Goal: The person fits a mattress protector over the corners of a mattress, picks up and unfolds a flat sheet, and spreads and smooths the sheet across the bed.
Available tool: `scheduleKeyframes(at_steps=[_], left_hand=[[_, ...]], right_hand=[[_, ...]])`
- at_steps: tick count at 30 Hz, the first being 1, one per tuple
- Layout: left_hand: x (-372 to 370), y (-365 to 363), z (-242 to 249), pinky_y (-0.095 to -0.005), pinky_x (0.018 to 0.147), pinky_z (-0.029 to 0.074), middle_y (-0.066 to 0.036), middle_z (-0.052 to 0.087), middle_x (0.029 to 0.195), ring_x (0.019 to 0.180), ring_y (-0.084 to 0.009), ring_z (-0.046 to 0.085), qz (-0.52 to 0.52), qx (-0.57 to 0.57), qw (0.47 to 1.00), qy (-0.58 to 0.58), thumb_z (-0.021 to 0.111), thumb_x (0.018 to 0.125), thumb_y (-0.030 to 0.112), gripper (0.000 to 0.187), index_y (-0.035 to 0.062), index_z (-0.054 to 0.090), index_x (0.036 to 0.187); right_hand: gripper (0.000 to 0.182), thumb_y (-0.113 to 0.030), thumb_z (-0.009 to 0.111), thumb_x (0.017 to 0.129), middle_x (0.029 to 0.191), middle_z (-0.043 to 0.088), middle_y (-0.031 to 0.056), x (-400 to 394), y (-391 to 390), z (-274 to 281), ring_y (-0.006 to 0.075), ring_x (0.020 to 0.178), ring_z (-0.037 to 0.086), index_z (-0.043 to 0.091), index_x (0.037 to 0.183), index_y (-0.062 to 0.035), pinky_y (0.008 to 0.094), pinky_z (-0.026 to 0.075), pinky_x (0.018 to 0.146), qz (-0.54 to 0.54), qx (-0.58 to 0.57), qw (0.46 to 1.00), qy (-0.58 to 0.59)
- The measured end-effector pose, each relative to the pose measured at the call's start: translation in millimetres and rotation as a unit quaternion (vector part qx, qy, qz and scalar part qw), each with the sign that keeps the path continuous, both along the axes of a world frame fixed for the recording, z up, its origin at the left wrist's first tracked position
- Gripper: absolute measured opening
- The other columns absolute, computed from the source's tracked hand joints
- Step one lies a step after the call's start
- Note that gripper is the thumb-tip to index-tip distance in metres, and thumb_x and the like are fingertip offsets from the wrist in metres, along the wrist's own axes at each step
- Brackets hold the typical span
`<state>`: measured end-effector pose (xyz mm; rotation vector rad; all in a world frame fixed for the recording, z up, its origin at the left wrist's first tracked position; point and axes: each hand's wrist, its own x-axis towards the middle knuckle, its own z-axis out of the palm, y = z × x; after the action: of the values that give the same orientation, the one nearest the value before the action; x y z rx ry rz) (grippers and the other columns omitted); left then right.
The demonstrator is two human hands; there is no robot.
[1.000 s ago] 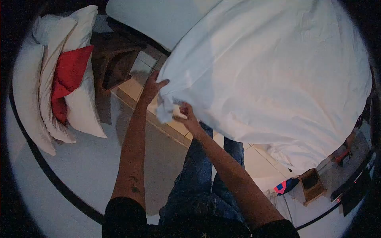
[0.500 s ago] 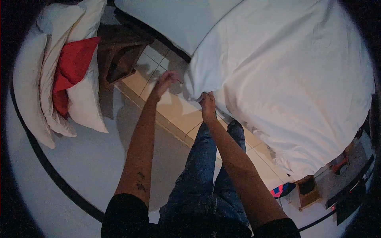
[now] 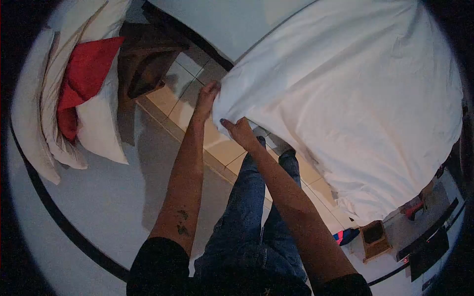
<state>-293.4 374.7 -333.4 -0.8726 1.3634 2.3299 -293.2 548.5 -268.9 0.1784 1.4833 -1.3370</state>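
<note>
A large white sheet [image 3: 345,98] lies spread over the bed, its near corner drawn out toward me. My left hand [image 3: 208,101] is at the left edge of that corner, fingers curled against the cloth. Lower on the same corner, my right hand [image 3: 239,132] pinches the hem between thumb and fingers. The corner between the two hands is bunched, and folds run from it across the bed. Some of the left fingers are hidden behind the fabric.
White pillows [image 3: 101,128] and a red cloth [image 3: 89,74] stand at the left, beside a dark wooden nightstand [image 3: 143,64]. Tiled floor [image 3: 229,148] runs along the bed. A small wooden stool [image 3: 375,239] and a colorful item [image 3: 345,237] are at lower right.
My left hand has moved right and up onto the sheet's corner and closed on it. My right hand has shifted left, pulling the corner further left.
</note>
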Motion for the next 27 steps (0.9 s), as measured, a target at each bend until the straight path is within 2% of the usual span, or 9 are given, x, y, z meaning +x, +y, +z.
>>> scheduleKeyframes(at_steps=[2,3,5,10,13,15,18,23,27], left_hand=[[-28,-3,54,-0.0321,0.07,0.041,-0.005,0.057,0.085,0.079,-0.0175,0.053,-0.101,-0.421,0.898,-0.074,0.05,0.08,0.024,0.023,0.0037,0.054,0.089],[-27,-4,48,-0.0321,0.07,0.041,-0.005,0.057,0.085,0.079,-0.0175,0.053,-0.101,-0.422,0.898,-0.071,0.05,0.08,0.024,0.023,0.0037,0.054,0.089],[-27,-10,28,-0.0282,0.075,0.04,-0.007,0.055,0.085,0.08,-0.0191,0.053,-0.21,-0.628,0.746,-0.068,0.049,0.081,0.019,0.022,0.0017,0.049,0.094],[-59,11,-15,-0.0326,0.074,0.04,-0.011,0.053,0.089,0.084,-0.022,0.052,-0.041,-0.517,0.852,0.068,0.057,0.076,0.021,0.028,0.0003,0.05,0.092],[-87,41,-4,-0.0318,0.074,0.04,-0.012,0.053,0.085,0.08,-0.0228,0.051,0.06,-0.409,0.906,0.096,0.061,0.072,0.024,0.033,-0.001,0.05,0.09],[-90,33,-12,-0.0319,0.071,0.04,-0.011,0.053,0.079,0.074,-0.022,0.051,-0.079,-0.349,0.933,-0.04,0.062,0.071,0.028,0.034,-0.0013,0.051,0.085],[-82,28,-17,-0.0352,0.062,0.039,-0.012,0.054,0.075,0.067,-0.0241,0.052,0.085,-0.42,0.902,0.054,0.058,0.075,0.026,0.028,-0.0016,0.052,0.075],[-91,36,36,-0.0356,0.076,0.037,-0.01,0.053,0.09,0.087,-0.0264,0.046,-0.083,-0.613,0.784,-0.041,0.058,0.074,0.024,0.031,0.0034,0.05,0.096],[-122,70,62,-0.0412,0.082,0.033,-0.01,0.049,0.097,0.103,-0.0328,0.034,-0.106,-0.736,0.649,0.163,0.061,0.071,0.018,0.043,0.0047,0.042,0.107]], right_hand=[[0.053,-0.024,0.059,0.071,0.1,0.052,0.0185,16,8,-16,0.0329,0.094,0.048,0.039,0.11,0.0052,0.0364,0.037,0.082,0.037,0.057,0.996,0.048],[0.051,-0.024,0.06,0.07,0.102,0.05,0.0194,20,20,-17,0.0336,0.097,0.046,0.04,0.108,0.0042,0.0377,0.037,0.082,0.099,0.118,0.981,0.114],[0.05,-0.025,0.061,0.07,0.104,0.049,0.0202,24,34,-31,0.0343,0.099,0.045,0.042,0.106,0.0032,0.0391,0.038,0.081,0.158,0.177,0.954,0.181],[0.05,-0.025,0.064,0.067,0.103,0.047,0.0183,-18,46,-20,0.0279,0.095,0.046,0.044,0.104,0.0003,0.0357,0.037,0.081,-0.273,0.181,0.912,0.246],[0.042,-0.023,0.061,0.07,0.096,0.049,0.0153,-35,50,-41,0.0231,0.089,0.047,0.046,0.101,0.0014,0.033,0.037,0.08,-0.24,0.188,0.941,0.145],[0.029,-0.018,0.056,0.074,0.085,0.052,0.0118,-31,43,-72,0.0211,0.081,0.05,0.049,0.093,0.0022,0.0316,0.039,0.074,-0.307,0.084,0.938,0.137],[0.021,-0.016,0.052,0.077,0.076,0.053,0.0079,-45,36,-44,0.0187,0.074,0.052,0.05,0.088,0.0018,0.0298,0.041,0.068,-0.293,-0.028,0.954,0.058],[0.017,-0.019,0.05,0.081,0.072,0.048,0.0007,-23,59,-39,0.0093,0.063,0.044,0.049,0.088,-0.0033,0.0225,0.037,0.058,-0.201,0.082,0.937,0.275],[0.02,-0.021,0.05,0.081,0.07,0.046,0.0007,34,131,-49,0.0105,0.062,0.042,0.048,0.087,-0.0021,0.0256,0.037,0.057,-0.223,0.127,0.962,0.095]])
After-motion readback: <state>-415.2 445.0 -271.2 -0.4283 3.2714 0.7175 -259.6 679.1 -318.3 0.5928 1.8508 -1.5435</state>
